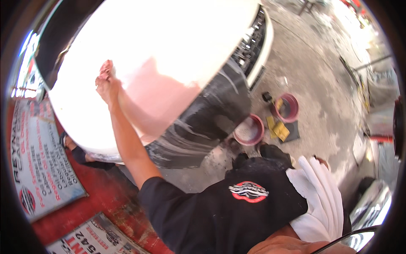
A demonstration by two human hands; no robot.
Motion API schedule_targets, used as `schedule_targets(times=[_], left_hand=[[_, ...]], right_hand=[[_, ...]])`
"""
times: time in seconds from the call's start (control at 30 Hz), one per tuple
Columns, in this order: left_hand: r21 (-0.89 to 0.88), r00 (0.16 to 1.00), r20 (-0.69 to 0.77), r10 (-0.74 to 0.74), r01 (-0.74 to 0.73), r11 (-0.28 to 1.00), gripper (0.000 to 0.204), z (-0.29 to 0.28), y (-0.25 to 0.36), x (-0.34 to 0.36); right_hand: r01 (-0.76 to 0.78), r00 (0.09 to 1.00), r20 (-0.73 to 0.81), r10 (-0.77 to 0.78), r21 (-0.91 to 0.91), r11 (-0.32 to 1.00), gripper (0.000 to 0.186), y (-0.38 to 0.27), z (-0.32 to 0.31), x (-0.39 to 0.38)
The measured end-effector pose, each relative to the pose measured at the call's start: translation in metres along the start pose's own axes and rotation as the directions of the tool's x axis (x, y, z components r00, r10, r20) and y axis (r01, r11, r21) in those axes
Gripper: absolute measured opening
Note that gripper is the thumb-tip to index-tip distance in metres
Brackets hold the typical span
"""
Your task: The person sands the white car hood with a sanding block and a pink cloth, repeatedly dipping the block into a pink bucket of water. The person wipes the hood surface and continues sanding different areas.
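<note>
My left arm reaches across a white car body panel [127,25], which glares in bright light. At its end my left hand [108,82] rests on the panel with its fingers bent together. What they hold, if anything, is blurred. A pinkish shaded area [160,95] lies to the right of the forearm. Below the white surface runs a dark grey section [203,114] with pale streaks. A white cloth [319,199] hangs over my right shoulder. Just past its far end a small skin-coloured patch [323,163] shows, perhaps my right hand; its fingers are hidden.
On the concrete floor stand two pinkish-red tubs [261,134], [296,100], one holding whitish liquid. Beside them lie yellow pads [281,131] on a dark sheet and a small black block [266,97]. Printed signs [44,156] lean at left over red flooring. A foot [67,142] shows past the panel.
</note>
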State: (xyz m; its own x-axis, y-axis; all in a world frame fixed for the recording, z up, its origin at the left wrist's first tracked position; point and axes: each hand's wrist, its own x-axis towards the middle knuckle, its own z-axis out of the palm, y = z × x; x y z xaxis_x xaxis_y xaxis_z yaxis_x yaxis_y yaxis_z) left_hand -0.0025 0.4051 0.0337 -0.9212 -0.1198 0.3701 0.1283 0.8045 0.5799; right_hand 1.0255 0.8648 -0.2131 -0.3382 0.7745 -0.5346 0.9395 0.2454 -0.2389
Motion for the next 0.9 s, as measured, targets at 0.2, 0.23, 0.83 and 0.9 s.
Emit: schedule_targets(times=[0.2,0.23,0.83,0.9], left_hand=[[0.138,0.929,-0.021,0.370,-0.364,0.921,0.039,-0.047,-0.012,-0.140],[0.048,0.905,-0.018,0.425,-0.424,0.905,0.037,-0.033,0.010,-0.173],[-0.237,0.958,0.141,0.251,-0.214,0.948,0.030,0.079,0.039,-0.439],[-0.376,0.950,0.312,0.019,0.105,0.921,0.039,0.105,0.081,-0.546]], right_hand=[[-0.067,0.986,0.151,0.069,-0.019,0.998,0.054,-0.184,-0.024,0.035],[0.070,0.997,0.034,-0.067,-0.090,0.993,0.052,-0.159,-0.030,0.045],[0.323,0.926,0.204,-0.317,0.007,0.946,0.060,-0.088,0.012,0.241],[0.425,0.885,0.244,-0.397,-0.072,0.902,0.063,-0.086,0.039,0.255]])
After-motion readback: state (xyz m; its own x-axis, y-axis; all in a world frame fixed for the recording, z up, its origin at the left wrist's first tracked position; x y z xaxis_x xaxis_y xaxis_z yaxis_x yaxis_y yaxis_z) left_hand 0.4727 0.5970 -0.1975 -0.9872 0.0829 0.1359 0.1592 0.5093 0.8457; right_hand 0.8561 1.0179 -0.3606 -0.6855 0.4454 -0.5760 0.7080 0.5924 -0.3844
